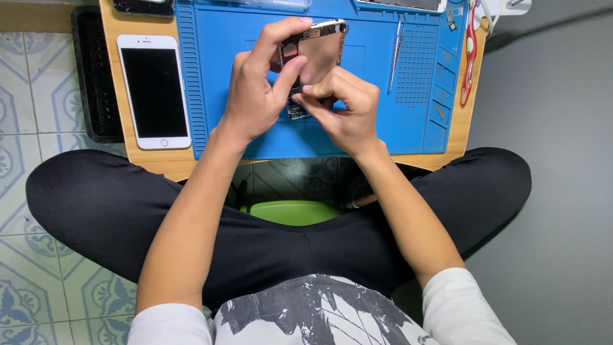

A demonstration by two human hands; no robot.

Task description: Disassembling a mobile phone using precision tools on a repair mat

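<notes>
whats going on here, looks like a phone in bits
A person sitting cross-legged holds an opened phone shell above a blue work mat. The left hand grips its upper end, while the right hand pinches at its lower end. An intact white phone lies face up left of the mat, and tweezers rest on the mat's right side.

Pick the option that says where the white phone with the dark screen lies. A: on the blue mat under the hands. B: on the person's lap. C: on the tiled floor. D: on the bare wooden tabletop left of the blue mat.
D: the white phone lies flat, screen up, on the wooden tabletop just left of the blue mat, while the left hand and right hand hold an opened phone body over the mat.
</notes>
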